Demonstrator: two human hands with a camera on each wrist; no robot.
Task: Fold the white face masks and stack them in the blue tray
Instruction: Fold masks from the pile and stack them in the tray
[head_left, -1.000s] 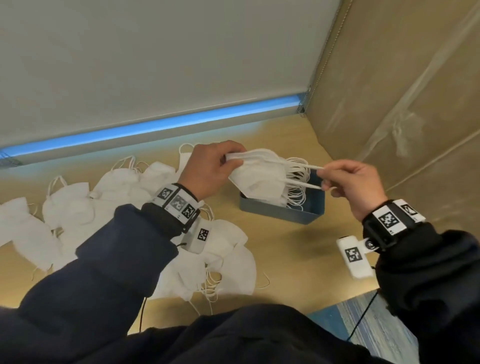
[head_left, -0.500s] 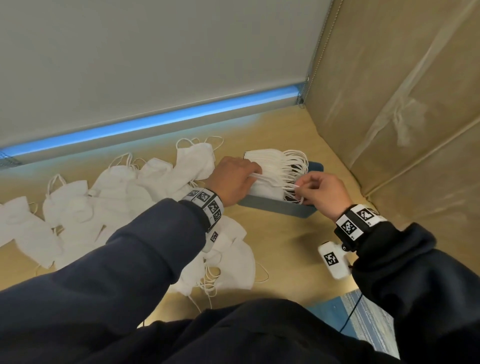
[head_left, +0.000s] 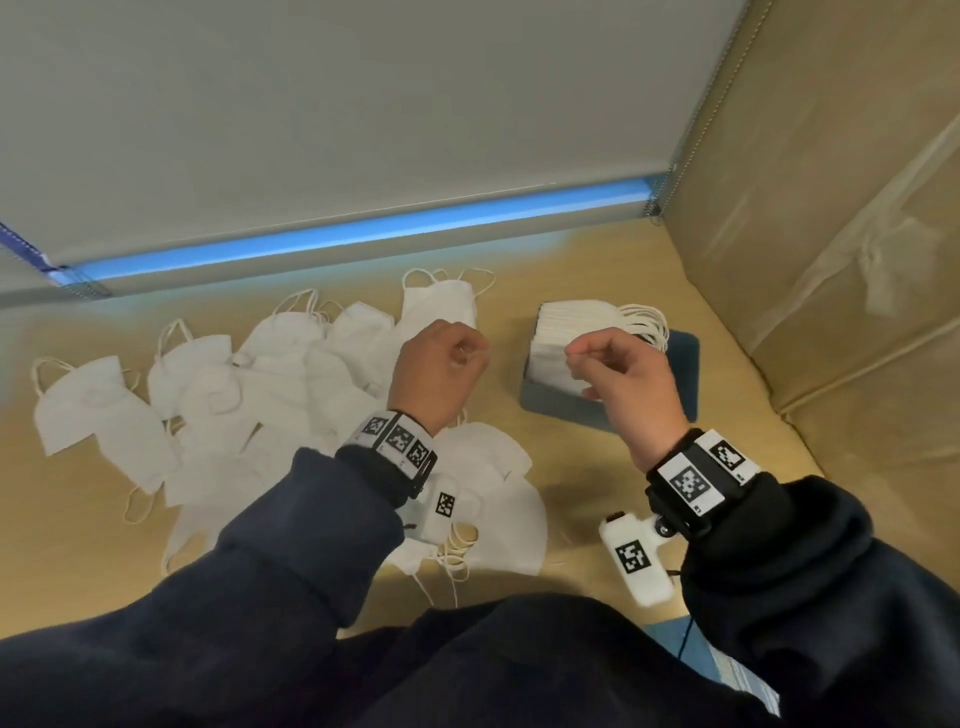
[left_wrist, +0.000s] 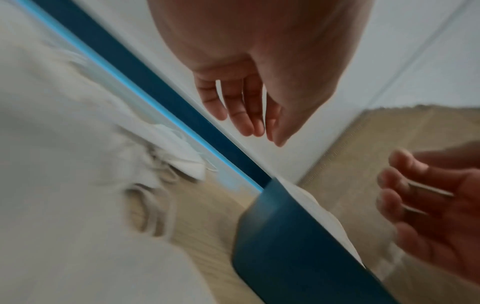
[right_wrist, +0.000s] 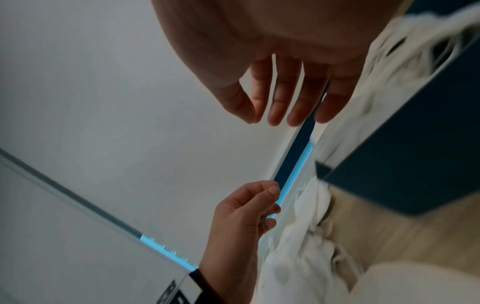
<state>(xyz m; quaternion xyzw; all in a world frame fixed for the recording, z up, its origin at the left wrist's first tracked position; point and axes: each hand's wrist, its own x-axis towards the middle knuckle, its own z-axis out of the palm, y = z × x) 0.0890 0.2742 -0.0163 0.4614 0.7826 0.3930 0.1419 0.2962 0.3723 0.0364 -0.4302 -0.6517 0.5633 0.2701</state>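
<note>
A stack of folded white masks stands in the blue tray, their ear loops spilling to the right. My left hand hovers left of the tray over the loose masks, fingers loosely curled and holding nothing. In front of the stack, my right hand also hangs relaxed and holds nothing. The left wrist view shows my left hand with slack fingers above the tray. The right wrist view shows my right hand bare beside the tray.
Several unfolded masks spread over the wooden table from far left to near my body, one under my left wrist. A cardboard wall closes the right side. A grey panel with a blue strip closes the back.
Both hands have let go of the folded mask, which now lies on the stack in the tray. They have drawn back from the tray, the left hand moving left.
</note>
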